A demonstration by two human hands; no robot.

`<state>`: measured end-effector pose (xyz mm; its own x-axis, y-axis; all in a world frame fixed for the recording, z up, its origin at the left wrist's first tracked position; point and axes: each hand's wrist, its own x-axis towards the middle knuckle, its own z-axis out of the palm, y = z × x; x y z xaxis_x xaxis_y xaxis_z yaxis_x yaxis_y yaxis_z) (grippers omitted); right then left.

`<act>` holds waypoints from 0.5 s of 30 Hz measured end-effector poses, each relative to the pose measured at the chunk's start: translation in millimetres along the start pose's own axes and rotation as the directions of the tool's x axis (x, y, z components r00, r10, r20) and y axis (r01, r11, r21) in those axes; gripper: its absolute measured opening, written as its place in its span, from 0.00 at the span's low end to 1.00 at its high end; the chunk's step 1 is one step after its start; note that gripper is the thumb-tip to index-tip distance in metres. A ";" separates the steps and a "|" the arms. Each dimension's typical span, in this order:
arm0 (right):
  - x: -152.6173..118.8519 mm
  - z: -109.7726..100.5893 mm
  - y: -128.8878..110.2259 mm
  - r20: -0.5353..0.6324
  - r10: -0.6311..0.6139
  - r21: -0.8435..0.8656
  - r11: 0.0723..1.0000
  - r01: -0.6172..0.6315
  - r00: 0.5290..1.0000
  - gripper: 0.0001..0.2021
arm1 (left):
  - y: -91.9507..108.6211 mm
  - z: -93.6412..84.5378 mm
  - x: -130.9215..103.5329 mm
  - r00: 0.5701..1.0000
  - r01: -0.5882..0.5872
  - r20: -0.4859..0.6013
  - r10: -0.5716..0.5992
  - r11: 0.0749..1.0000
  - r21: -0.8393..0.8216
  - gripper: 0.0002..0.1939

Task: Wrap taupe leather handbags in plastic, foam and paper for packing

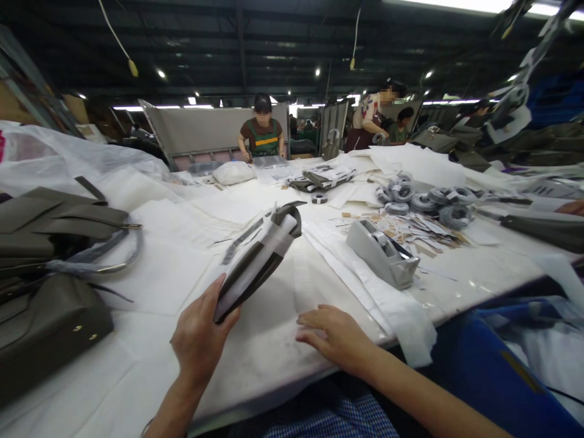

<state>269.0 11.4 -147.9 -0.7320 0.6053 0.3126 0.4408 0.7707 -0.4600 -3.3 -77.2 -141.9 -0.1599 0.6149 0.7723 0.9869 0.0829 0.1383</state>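
Note:
My left hand [199,331] grips the near end of a flat, dark olive leather-like bag piece [253,277] and holds it up at a slant over the table. A white band [278,240] wraps round its far part, and a printed barcode-like strip lies along its left side. Whether it is a folded strap or a small bag I cannot tell. My right hand [335,334] is apart from the piece, low over the table's front, with fingers stretched out and nothing plainly in them. Beyond it stands a grey tape dispenser [381,252].
Olive handbags [55,292] crowd the left side. White sheets [168,255] cover much of the white table [264,365]. Wrapped grey coils [426,201] and paper tags lie right of centre. A blue bin [497,371] stands at the right edge. Co-workers [262,131] stand across the table.

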 end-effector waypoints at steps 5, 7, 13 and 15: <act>12.6 22.3 -0.6 0.028 0.146 -0.166 0.976 -0.139 0.989 0.34 | -1.2 3.8 2.2 0.998 -0.053 -0.041 0.053 0.999 0.010 0.31; 25.6 36.6 3.1 0.129 0.178 -0.188 0.970 -0.152 0.975 0.43 | -0.4 4.7 4.8 0.998 -0.051 -0.039 0.051 0.999 0.006 0.30; 72.1 68.0 -8.9 0.239 -0.055 -0.044 0.997 0.067 0.970 0.45 | 13.4 9.4 21.7 0.991 -0.104 -0.086 0.099 0.993 -0.057 0.30; 80.8 70.7 -14.3 0.213 -0.178 0.007 0.983 0.181 0.961 0.42 | 20.5 11.4 25.0 0.984 -0.161 -0.082 0.155 0.985 -0.070 0.29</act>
<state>166.7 35.3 -174.8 -0.8924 0.4017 0.2057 0.2975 0.8663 -0.4013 13.2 -51.2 -126.9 -0.0063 0.5536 0.8328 0.9959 -0.0720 0.0554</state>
